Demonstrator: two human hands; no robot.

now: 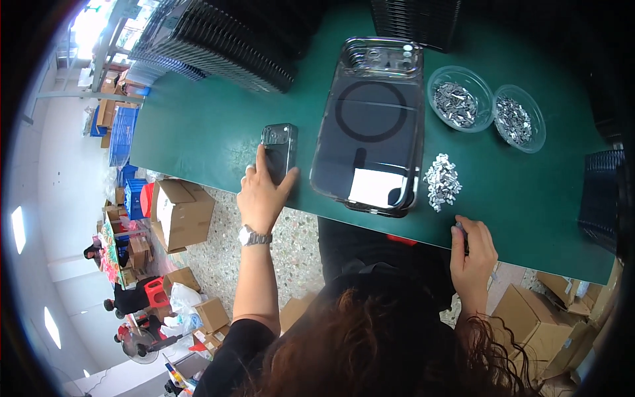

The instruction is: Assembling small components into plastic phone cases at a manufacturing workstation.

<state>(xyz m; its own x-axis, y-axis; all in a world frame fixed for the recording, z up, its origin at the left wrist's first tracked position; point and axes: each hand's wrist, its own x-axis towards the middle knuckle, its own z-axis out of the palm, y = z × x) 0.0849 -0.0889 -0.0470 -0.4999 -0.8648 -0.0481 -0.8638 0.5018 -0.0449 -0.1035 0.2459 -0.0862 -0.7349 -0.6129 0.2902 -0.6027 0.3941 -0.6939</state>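
My left hand (264, 192) is at the left part of the green table, wearing a metal watch (254, 236). Its index finger and thumb straddle a small-looking clear and dark phone case (280, 147) lying on the table. At the near edge my right hand (472, 251) is closed in a pinch, and whatever sits between its fingers is too small to name. Just beyond it lies a heap of small silver metal pieces (442, 182). Between my hands rests a stack of phone cases (368, 126) with clear rims, a dark back and a ring on the top one.
Two round clear tubs (431, 99) of small metal pieces stand at the right. Tall stacks of black trays (218, 49) rise at the far left, with another black stack (417, 23) at the back. Cardboard boxes (182, 215) sit on the floor; several people work in the distance.
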